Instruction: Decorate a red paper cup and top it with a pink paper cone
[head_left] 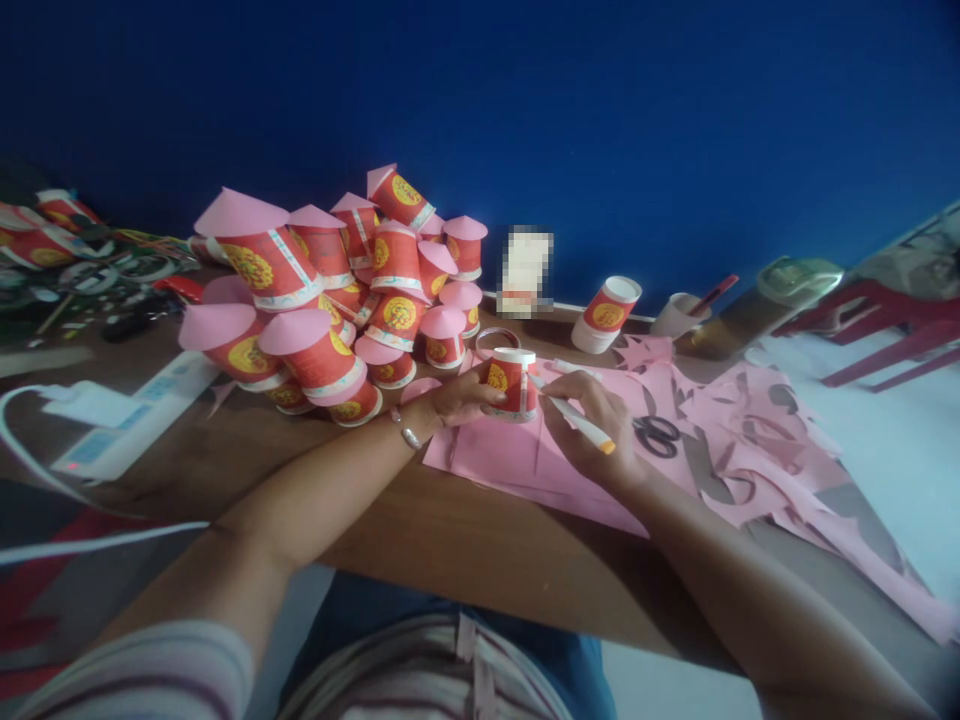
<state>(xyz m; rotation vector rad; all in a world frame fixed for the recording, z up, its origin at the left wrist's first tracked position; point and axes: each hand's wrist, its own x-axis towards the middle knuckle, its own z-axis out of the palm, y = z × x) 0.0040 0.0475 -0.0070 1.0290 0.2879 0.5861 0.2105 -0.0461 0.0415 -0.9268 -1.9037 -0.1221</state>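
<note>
While left hand [459, 397] grasps red cup [514, 388], right hand [604, 422] grasps white pen [583, 424], beyond near table edge [465, 590].

We see smooth, matt pink paper sheets [510, 450], red printed paper cups [394, 317] under matt pink paper cones [241, 213], a brown wood-look tabletop [420, 520], and a shiny silver metal bracelet [410, 438].

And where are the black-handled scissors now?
In the head view, right of centre: the scissors lie among pink paper scraps, just right of the right hand.
</note>
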